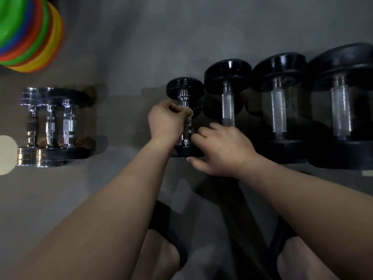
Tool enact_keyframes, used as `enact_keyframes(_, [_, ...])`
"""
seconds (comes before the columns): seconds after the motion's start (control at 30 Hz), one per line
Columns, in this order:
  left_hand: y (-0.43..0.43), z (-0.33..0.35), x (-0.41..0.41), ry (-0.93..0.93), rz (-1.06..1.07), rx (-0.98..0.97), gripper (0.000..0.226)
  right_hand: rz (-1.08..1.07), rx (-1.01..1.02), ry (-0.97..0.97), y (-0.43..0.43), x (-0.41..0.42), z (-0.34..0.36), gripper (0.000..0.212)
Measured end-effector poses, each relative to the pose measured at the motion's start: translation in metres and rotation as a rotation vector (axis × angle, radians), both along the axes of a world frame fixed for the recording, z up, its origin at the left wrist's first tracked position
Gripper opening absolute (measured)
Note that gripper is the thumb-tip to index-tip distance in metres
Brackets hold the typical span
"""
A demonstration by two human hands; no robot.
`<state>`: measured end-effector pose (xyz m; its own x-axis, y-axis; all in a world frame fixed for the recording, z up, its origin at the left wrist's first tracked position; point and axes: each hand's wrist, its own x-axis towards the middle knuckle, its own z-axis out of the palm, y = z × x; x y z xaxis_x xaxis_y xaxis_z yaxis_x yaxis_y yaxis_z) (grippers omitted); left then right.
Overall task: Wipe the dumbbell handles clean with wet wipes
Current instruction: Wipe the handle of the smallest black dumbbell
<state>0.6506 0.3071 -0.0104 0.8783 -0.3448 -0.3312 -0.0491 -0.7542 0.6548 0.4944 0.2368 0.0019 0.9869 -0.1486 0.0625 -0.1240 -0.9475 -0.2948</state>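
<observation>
A small black dumbbell (184, 86) with a chrome handle lies on the grey floor, its ends pointing away from and towards me. My left hand (167, 120) grips a white wet wipe (189, 114) wrapped round the middle of that handle. My right hand (220, 150) rests on the dumbbell's near end, fingers relaxed and spread towards the lower handle, thumb along the black head. Three larger black dumbbells (228, 106) (278, 110) (341, 110) with knurled silver handles lie in a row to the right.
Three small chrome dumbbells (50, 126) lie together at the left. A stack of coloured cone markers (30, 35) sits at the top left. A pale round object (6, 154) shows at the left edge. My sandalled feet (161, 257) are below.
</observation>
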Motion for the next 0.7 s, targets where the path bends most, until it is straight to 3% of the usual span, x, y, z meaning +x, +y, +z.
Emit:
enact_keyframes(0.17, [-0.02,-0.003,0.004,0.003,0.175,-0.071,0.025,-0.003,0.013,-0.01,0.001,0.001,0.0,0.044])
enact_keyframes(0.27, [-0.012,-0.01,0.007,0.029,0.146,-0.047,0.03,0.008,0.017,-0.01,0.001,0.001,0.0,0.044])
enact_keyframes(0.43, [0.005,-0.018,0.011,0.452,0.139,-0.208,0.026,-0.001,-0.006,-0.003,0.001,0.0,-0.001,0.045])
enact_keyframes(0.57, [-0.001,-0.009,0.011,0.638,0.196,-0.311,0.021,0.009,-0.027,-0.013,0.0,0.001,0.0,0.044])
enact_keyframes(0.63, [0.002,-0.009,0.007,0.582,0.195,-0.298,0.022,0.011,-0.029,-0.005,0.0,0.0,0.0,0.045])
enact_keyframes(0.7, [0.006,-0.011,0.005,0.406,0.123,-0.191,0.024,0.013,-0.027,0.007,0.0,0.0,0.0,0.046])
